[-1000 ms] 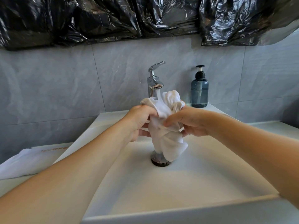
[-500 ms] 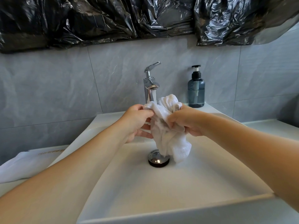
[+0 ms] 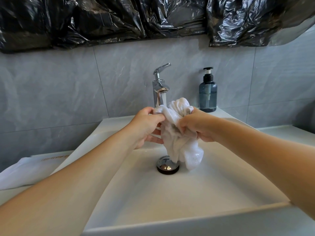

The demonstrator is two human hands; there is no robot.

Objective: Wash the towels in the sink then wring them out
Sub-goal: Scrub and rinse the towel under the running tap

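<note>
Crinkled black plastic sheeting spans the top of the frame above grey marbled tiles. The glossy white sink fills the lower centre; washing looks mid-course, wringing not yet begun. At centre, the left hand and right hand are both clenched on a bunched, soaked white towel under the chrome faucet's stream. Another folded towel waits at lower left
</note>
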